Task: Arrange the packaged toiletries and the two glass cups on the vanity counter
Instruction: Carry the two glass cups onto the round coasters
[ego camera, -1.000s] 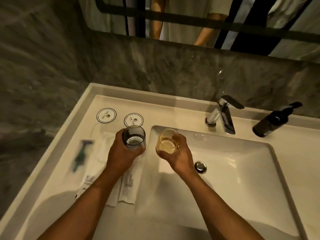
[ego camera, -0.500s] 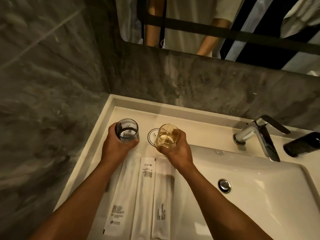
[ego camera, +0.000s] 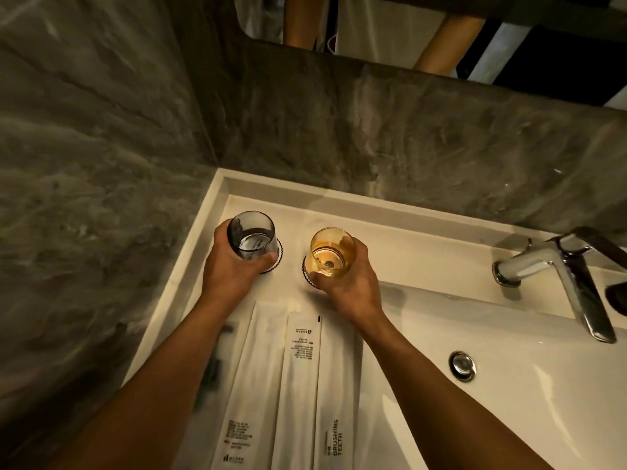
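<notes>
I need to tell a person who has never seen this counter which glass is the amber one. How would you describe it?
Start at the white counter left of the faucet. Two glasses stand side by side near the back wall, each held by a hand. The amber glass is the one nearer the faucet, in the right hand; its neighbour, the grey glass, is smoky and dark.

Head camera looks steeply down, close over counter (ego camera: 424, 252).

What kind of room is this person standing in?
Most likely a hotel bathroom. There is a white vanity counter with a built-in basin and a chrome faucet, and sealed white toiletry packets lie in a row, one printed "BRUSHING TEETH".
</notes>
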